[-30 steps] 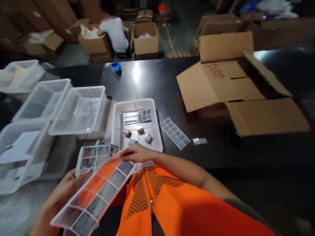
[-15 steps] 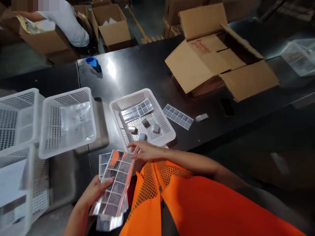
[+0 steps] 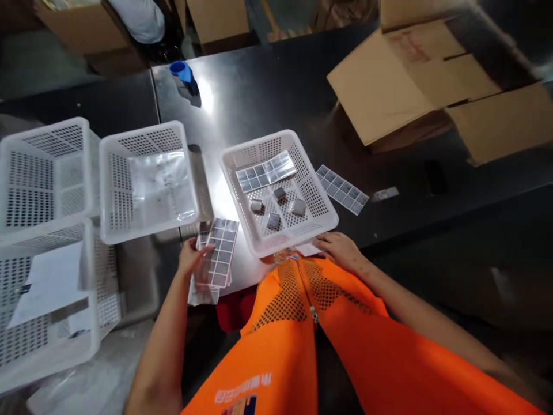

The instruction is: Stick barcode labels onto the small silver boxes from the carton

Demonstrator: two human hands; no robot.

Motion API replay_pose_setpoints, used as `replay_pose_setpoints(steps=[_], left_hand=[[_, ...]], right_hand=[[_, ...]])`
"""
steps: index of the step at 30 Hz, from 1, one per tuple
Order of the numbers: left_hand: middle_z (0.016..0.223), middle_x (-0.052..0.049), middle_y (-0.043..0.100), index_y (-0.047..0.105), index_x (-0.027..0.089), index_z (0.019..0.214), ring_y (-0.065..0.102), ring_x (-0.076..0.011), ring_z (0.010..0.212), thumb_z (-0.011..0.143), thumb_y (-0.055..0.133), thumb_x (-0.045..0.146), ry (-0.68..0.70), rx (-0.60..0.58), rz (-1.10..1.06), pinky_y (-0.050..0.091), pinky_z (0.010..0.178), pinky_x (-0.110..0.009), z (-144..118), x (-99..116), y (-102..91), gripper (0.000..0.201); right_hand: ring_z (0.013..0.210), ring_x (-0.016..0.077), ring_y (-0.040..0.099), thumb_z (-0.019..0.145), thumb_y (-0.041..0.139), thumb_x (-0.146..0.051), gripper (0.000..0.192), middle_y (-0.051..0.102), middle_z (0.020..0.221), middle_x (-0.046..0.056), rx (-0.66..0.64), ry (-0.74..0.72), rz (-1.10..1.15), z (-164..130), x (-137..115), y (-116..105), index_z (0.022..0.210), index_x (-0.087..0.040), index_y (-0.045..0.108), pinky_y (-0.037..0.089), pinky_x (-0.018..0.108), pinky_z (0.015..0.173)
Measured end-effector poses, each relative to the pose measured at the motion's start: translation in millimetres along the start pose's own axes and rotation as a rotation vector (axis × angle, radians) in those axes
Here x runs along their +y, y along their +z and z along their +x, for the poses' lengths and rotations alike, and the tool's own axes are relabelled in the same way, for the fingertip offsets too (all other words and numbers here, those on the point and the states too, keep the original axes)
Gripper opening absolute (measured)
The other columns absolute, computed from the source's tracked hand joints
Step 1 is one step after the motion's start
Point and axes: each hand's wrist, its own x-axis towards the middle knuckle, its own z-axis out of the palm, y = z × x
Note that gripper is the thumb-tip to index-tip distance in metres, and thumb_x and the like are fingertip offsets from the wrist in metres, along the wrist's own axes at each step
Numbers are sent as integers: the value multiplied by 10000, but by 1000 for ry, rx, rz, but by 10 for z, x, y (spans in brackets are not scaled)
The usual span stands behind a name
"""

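My left hand [image 3: 192, 257] is closed on a stack of silvery label sheets [image 3: 222, 251] marked in a grid, thumb on top, by the table's front edge. My right hand [image 3: 341, 249] lies low beside the front right corner of a white plastic basket [image 3: 294, 235], fingers stretched toward a white paper [image 3: 307, 249] that shows partly under the rim. Whether the fingertips grip it is not clear. In that basket are a silvery label strip [image 3: 265, 172] and several small grey blocks [image 3: 298, 207]. Another label sheet [image 3: 343, 189] lies against its right side.
A basket with a clear plastic bag [image 3: 158, 181] stands left, next to another white basket [image 3: 45, 173]; a lower one holds white papers [image 3: 52, 279]. A blue object [image 3: 184, 74] stands at the back. An open cardboard box [image 3: 389, 86] is at right. A person's sleeve [image 3: 140, 20] shows behind.
My right hand has left the label sheets and moved right to the basket's front corner. My left hand still holds the sheets, now farther forward on the table. The view has shifted.
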Motion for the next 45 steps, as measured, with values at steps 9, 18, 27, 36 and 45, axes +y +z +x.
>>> replay_pose_setpoints(steps=[9, 18, 27, 36, 45], left_hand=[[1004, -92, 675, 677, 190, 990, 637, -252, 900, 801, 627, 525, 398, 36, -19, 526, 920, -464, -976, 202, 263, 388], [881, -37, 720, 696, 192, 1192, 659, -210, 888, 755, 757, 482, 387, -569, -362, 504, 904, -370, -1254, 817, 438, 527], [648, -6, 648, 679, 180, 727, 578, -152, 631, 768, 707, 550, 392, -685, -311, 457, 623, -290, -1334, 1410, -37, 373], [521, 30, 550, 599, 211, 717, 497, -134, 465, 713, 611, 427, 251, -723, -164, 403, 501, -282, -1523, 1657, 374, 216], [481, 29, 469, 472, 253, 543, 480, -162, 537, 691, 423, 379, 277, -243, 57, 350, 566, -283, -1739, 1591, 1099, 201]], right_hand=[[676, 155, 641, 951, 542, -433, 294, 700, 755, 24, 73, 108, 395, 46, -486, -330, 916, -183, 692, 491, 267, 652], [539, 92, 577, 645, 868, -489, 439, 647, 637, -55, -89, 343, 1129, 372, -1235, -389, 820, -189, 600, 478, 217, 539], [611, 120, 665, 693, 875, -463, 419, 700, 702, -21, -154, 301, 1224, 83, -1609, -345, 894, -195, 623, 571, 263, 630], [718, 145, 699, 799, 785, -321, 402, 748, 831, 29, 22, 27, 940, -130, -1319, -349, 1173, -191, 717, 572, 260, 677], [859, 183, 741, 884, 713, -269, 232, 787, 999, 73, -2, -158, 636, -164, -552, -424, 1095, -193, 773, 594, 287, 788]])
